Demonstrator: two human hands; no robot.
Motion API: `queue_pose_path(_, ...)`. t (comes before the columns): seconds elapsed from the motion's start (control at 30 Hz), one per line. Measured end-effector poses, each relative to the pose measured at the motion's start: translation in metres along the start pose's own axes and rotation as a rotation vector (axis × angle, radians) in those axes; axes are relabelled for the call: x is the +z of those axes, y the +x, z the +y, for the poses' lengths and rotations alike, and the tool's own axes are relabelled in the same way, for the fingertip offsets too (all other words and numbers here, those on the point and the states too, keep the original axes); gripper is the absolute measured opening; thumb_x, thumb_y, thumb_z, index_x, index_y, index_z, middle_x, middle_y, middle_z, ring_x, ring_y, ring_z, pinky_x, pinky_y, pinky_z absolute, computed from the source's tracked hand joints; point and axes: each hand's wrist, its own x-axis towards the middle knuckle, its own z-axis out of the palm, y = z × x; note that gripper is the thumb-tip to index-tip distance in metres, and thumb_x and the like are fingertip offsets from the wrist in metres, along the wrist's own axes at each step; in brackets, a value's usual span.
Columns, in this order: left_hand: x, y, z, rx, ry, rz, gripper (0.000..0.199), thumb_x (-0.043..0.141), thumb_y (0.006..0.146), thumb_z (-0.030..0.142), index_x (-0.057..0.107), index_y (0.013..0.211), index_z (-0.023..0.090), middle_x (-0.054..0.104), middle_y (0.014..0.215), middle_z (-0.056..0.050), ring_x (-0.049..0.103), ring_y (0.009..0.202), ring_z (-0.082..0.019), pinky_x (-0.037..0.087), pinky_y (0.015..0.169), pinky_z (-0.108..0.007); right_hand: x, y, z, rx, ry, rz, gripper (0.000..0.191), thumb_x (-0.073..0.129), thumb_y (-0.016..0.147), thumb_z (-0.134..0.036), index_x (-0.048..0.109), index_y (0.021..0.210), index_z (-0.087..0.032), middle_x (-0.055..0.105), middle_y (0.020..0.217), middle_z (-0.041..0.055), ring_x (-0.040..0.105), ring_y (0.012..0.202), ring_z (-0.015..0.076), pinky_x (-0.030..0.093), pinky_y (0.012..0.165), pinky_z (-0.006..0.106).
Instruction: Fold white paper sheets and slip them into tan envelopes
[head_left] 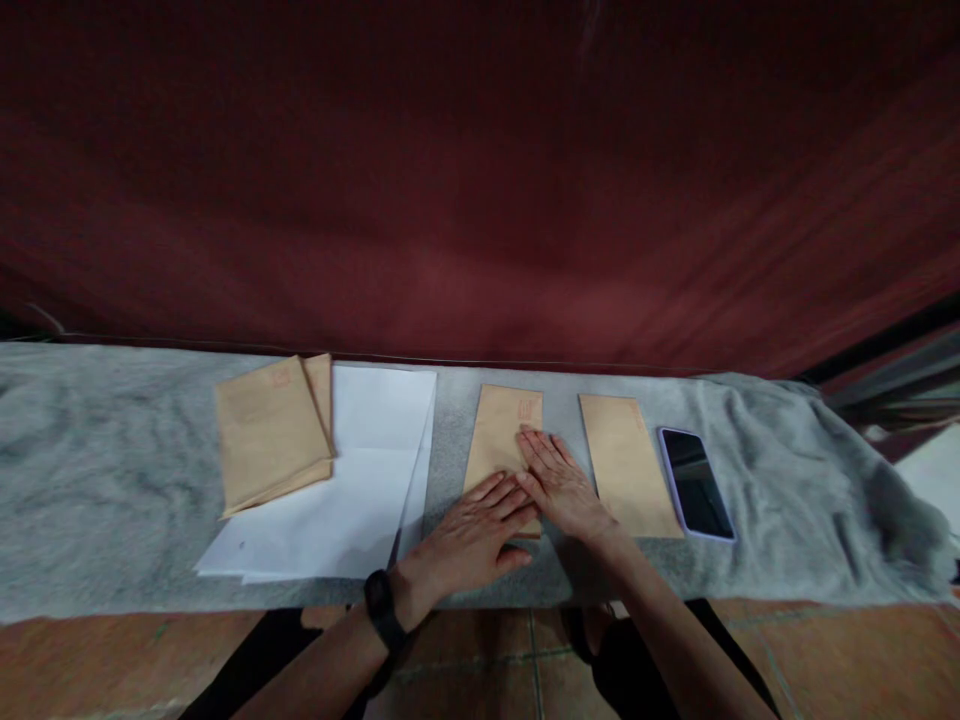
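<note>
A brown paper envelope (499, 430) with a small red print at its top right lies in front of me on the grey cloth. My left hand (480, 530) rests flat on its lower part, fingers stretched toward the right. Farther up the same envelope, my right hand (561, 482) presses with its fingers extended, its thumb side close to the left fingertips. The hands hide the envelope's lower half. To the right of it lies a second brown envelope (626, 465), near my right wrist.
White paper sheets (375, 500) lie at the left, partly under several brown envelopes (266, 430). A phone (697, 483) in a purple case sits at the right. The grey cloth (112, 480) covers a narrow surface against a dark red backdrop (480, 200). Tiled floor (502, 665) shows below.
</note>
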Motion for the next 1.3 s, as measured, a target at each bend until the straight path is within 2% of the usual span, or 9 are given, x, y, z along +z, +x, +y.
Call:
queue_pose_path(0.27,0.001,-0.004,0.004,0.002,-0.046,-0.009,0.047,0.058,0.096,0.051,0.059,0.136,0.027,0.053,0.153,-0.006,0.041,0.147,-0.023,0.025,0.127,-0.043,-0.006,-0.01,-0.008,-0.052,0.015,-0.027,0.062,0.031,0.109,-0.042,0.012,0.164,-0.02,0.023,0.168,0.0097,0.023,0.156,0.0212,0.023,0.128,0.049)
queue_pose_path(0.4,-0.004,-0.004,0.005,0.006,-0.084,-0.023,0.045,0.062,0.094,0.049,0.06,0.135,0.03,0.055,0.151,-0.002,0.04,0.148,-0.023,0.024,0.128,-0.044,-0.01,-0.014,-0.01,-0.074,0.029,-0.061,0.06,0.03,0.109,-0.041,0.016,0.163,-0.018,0.024,0.168,0.01,0.022,0.156,0.0215,0.021,0.128,0.049)
queue_pose_path(0.57,-0.014,-0.004,0.004,0.044,-0.15,-0.039,0.038,0.061,0.096,0.041,0.062,0.133,0.031,0.06,0.147,0.0,0.044,0.145,-0.02,0.026,0.127,-0.042,-0.014,-0.019,-0.011,-0.122,0.071,-0.103,0.06,0.034,0.108,-0.043,0.018,0.163,-0.023,0.022,0.168,0.0082,0.022,0.156,0.0217,0.022,0.128,0.051)
queue_pose_path(0.77,-0.019,-0.006,0.003,0.056,-0.172,-0.124,0.049,0.07,0.089,0.041,0.062,0.134,0.024,0.054,0.153,-0.006,0.038,0.149,-0.023,0.026,0.127,-0.042,-0.016,-0.025,-0.014,-0.145,0.135,-0.123,0.067,0.039,0.107,-0.046,0.014,0.164,-0.022,0.024,0.168,0.0085,0.022,0.156,0.0205,0.026,0.128,0.047)
queue_pose_path(1.07,-0.017,-0.011,0.001,0.061,-0.319,-0.16,0.056,0.073,0.084,0.042,0.06,0.135,0.024,0.05,0.156,-0.006,0.036,0.15,-0.026,0.024,0.127,-0.045,-0.022,-0.028,-0.016,-0.154,0.241,-0.171,0.066,0.043,0.105,-0.048,0.02,0.163,-0.025,0.023,0.169,0.0068,0.022,0.156,0.0219,0.025,0.128,0.049)
queue_pose_path(1.17,-0.02,-0.013,0.0,0.059,-0.372,-0.141,0.055,0.072,0.085,0.041,0.06,0.136,0.025,0.05,0.156,-0.005,0.04,0.148,-0.027,0.027,0.126,-0.046,-0.026,-0.029,-0.019,-0.167,0.281,-0.199,0.065,0.043,0.105,-0.051,0.025,0.161,-0.025,0.027,0.168,0.006,0.025,0.155,0.0215,0.024,0.129,0.049)
queue_pose_path(1.3,-0.026,-0.011,-0.001,0.059,-0.463,-0.112,0.044,0.07,0.087,0.034,0.066,0.13,0.024,0.064,0.141,-0.006,0.051,0.138,-0.026,0.037,0.12,-0.045,-0.027,-0.026,-0.022,-0.157,0.291,-0.195,0.056,0.037,0.107,-0.047,0.034,0.158,-0.024,0.033,0.165,0.0047,0.029,0.154,0.0192,0.025,0.129,0.047)
